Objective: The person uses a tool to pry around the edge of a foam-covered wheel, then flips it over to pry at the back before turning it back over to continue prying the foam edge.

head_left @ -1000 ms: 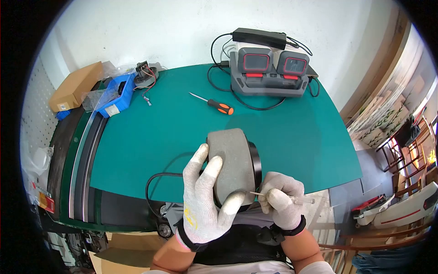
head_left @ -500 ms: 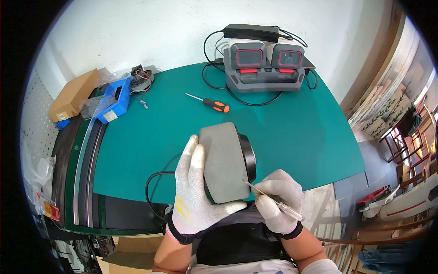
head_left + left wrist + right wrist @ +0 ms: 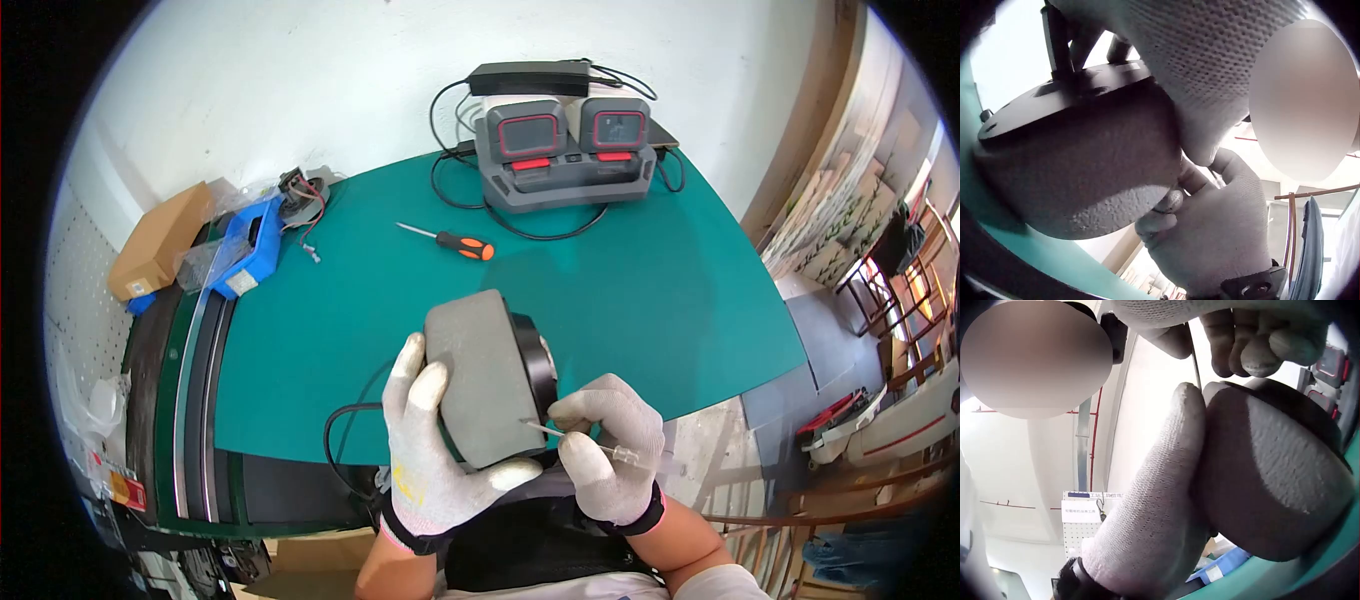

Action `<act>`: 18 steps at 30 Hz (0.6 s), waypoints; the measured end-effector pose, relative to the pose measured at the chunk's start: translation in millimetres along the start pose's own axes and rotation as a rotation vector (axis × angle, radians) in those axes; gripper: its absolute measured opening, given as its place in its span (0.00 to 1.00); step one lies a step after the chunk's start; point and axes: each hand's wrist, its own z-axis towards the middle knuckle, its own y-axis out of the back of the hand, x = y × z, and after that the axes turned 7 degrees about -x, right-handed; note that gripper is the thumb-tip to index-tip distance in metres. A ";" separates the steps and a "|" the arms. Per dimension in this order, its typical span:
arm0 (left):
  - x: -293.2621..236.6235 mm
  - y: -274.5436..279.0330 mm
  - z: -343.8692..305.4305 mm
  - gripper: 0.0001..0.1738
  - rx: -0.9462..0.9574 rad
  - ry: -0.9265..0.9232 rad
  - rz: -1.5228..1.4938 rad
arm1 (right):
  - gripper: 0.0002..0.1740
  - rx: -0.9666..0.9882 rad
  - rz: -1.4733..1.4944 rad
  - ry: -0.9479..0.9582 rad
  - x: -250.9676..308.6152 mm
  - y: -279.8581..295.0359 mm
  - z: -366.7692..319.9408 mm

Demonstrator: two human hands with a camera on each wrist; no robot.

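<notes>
A grey, rough-surfaced housing with a black round part on its right side is held up over the table's front edge. My gloved left hand grips it, fingers along its left side and thumb under its lower edge. In my gloved right hand is a small screwdriver with a clear handle, pinched between thumb and forefinger. Its thin shaft points left and overlaps the housing's lower right edge. The right wrist view shows the shaft by my left thumb. A dark plate with holes tops the housing in the left wrist view.
An orange and black screwdriver lies on the green table. Behind it stands a charger with two batteries and cables. At the left are a blue bin, a cardboard box and a wired part. A black cable hangs by the front edge.
My left thumb has moved off the housing's face to its lower edge. The housing has tilted and shifted left, and the screwdriver's angle has changed in my right hand. The head view has shifted slightly.
</notes>
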 end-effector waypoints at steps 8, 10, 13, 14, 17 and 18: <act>-8.6 0.6 -6.3 0.56 -0.073 -0.030 -0.013 | 0.09 -0.015 0.054 -0.026 1.0 8.6 -13.8; -17.9 0.1 -5.3 0.56 -0.105 0.029 0.021 | 0.10 -0.074 0.067 0.029 -6.3 9.9 -18.0; -41.2 3.5 1.3 0.56 -0.083 0.087 0.251 | 0.15 -0.096 0.049 0.057 -15.4 16.8 -19.6; -45.9 2.6 2.8 0.57 -0.083 0.068 0.268 | 0.16 -0.079 0.058 0.046 -16.2 19.2 -16.1; -60.0 -8.7 10.2 0.58 -0.044 0.054 0.232 | 0.20 -0.049 0.172 -0.007 -25.7 21.8 -20.6; -66.5 -5.3 17.5 0.57 0.081 0.002 0.425 | 0.19 -0.012 0.230 -0.037 -28.5 24.4 -22.8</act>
